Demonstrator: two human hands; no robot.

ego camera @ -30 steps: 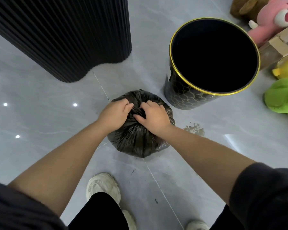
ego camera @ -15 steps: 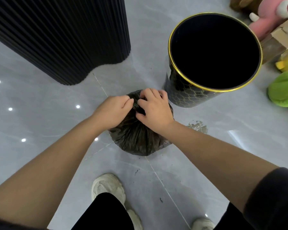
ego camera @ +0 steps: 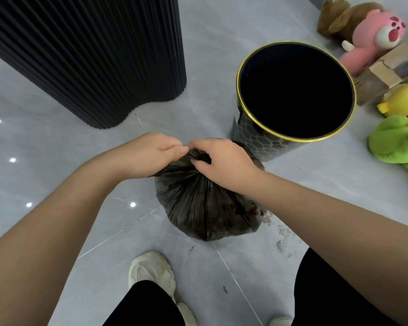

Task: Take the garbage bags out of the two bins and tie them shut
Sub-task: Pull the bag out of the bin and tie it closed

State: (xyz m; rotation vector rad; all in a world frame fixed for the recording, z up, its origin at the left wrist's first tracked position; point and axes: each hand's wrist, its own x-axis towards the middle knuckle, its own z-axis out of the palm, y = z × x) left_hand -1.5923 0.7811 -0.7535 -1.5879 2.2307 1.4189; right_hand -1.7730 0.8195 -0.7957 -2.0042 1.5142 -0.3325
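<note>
A cardboard box (ego camera: 384,71) sits on the grey floor (ego camera: 45,149). Beyond it lie a pink plush (ego camera: 375,41) and a brown plush (ego camera: 339,17). Nearer me, a yellow plush (ego camera: 403,100) and a green plush (ego camera: 396,142). Far to its left stands a black fluted column (ego camera: 80,55).

Bag (ego camera: 205,203) on floor (ego camera: 57,142), bin (ego camera: 252,137) behind-right.

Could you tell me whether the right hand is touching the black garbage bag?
Touching. The head view shows the right hand pinching the gathered neck of the garbage bag.
</note>
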